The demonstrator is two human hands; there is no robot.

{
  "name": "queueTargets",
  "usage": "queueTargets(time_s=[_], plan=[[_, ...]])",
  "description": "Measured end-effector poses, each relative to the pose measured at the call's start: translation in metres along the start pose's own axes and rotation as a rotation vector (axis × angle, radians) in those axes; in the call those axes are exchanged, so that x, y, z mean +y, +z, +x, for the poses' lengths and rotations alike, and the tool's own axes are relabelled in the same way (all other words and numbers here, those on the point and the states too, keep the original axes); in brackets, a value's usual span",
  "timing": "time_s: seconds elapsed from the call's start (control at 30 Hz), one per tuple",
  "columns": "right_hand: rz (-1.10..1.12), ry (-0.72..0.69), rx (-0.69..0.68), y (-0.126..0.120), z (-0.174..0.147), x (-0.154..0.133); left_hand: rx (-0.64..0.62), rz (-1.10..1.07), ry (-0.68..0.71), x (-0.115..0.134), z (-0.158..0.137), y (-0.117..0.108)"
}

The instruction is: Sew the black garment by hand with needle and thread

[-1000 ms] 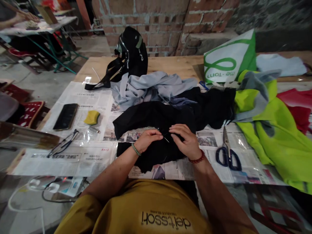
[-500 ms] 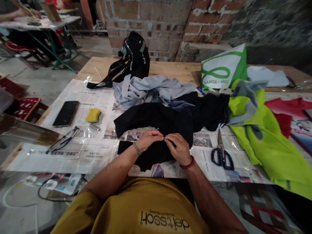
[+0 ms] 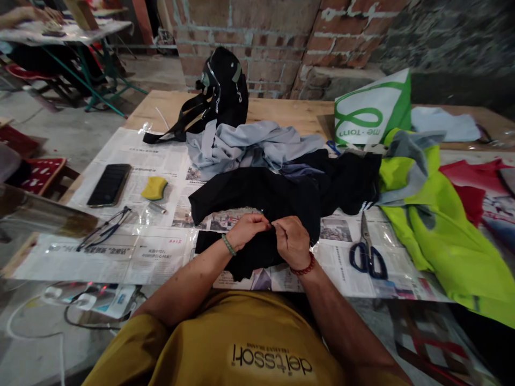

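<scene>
A black garment [image 3: 257, 185] lies on the newspaper in front of me, its cloth bunched under both hands. My left hand [image 3: 250, 231], with a green beaded bracelet at the wrist, is closed in a pinch on the black cloth. Close beside it, my right hand [image 3: 293, 242] has its thumb and fingers pressed together over the same spot; whatever is in that pinch is too small to make out. Dark blue-handled scissors [image 3: 367, 260] rest to the right of the garment, blades pointing away from me.
Newspaper [image 3: 153, 241] under clear plastic covers the wooden table. A phone [image 3: 109, 185], yellow sponge [image 3: 154, 187] and glasses [image 3: 107, 228] lie left. Behind are a black bag [image 3: 229, 88], grey cloth [image 3: 257, 142] and white-green bag [image 3: 372, 112]. A yellow-green garment [image 3: 450, 241] spreads right.
My right hand has turned and its fingers have curled in more tightly, a little way from the left fingertips. My left hand stays nearly in place.
</scene>
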State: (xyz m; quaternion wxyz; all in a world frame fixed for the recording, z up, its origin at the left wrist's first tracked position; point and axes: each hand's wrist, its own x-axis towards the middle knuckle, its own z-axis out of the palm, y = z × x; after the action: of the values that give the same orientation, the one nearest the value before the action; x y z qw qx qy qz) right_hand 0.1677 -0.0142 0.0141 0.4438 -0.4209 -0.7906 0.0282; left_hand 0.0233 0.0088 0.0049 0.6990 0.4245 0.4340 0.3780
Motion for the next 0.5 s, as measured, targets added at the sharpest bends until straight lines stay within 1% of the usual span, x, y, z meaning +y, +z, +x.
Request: queueTargets(time_s=[0.13, 0.3, 0.4, 0.5], plan=[[-0.026, -0.034, -0.024, 0.003, 0.003, 0.002, 0.044, 0.059, -0.01, 0.003, -0.001, 0.001], [-0.03, -0.049, -0.068, 0.003, 0.004, 0.002, 0.081, 0.056, -0.053, 0.001, 0.001, 0.003], [0.0, 0.012, -0.021, -0.005, 0.012, -0.003, 0.128, 0.106, -0.077, -0.001, 0.002, 0.003], [0.073, 0.142, 0.031, -0.015, 0.023, -0.01, 0.111, 0.096, -0.08, -0.002, 0.003, 0.002]])
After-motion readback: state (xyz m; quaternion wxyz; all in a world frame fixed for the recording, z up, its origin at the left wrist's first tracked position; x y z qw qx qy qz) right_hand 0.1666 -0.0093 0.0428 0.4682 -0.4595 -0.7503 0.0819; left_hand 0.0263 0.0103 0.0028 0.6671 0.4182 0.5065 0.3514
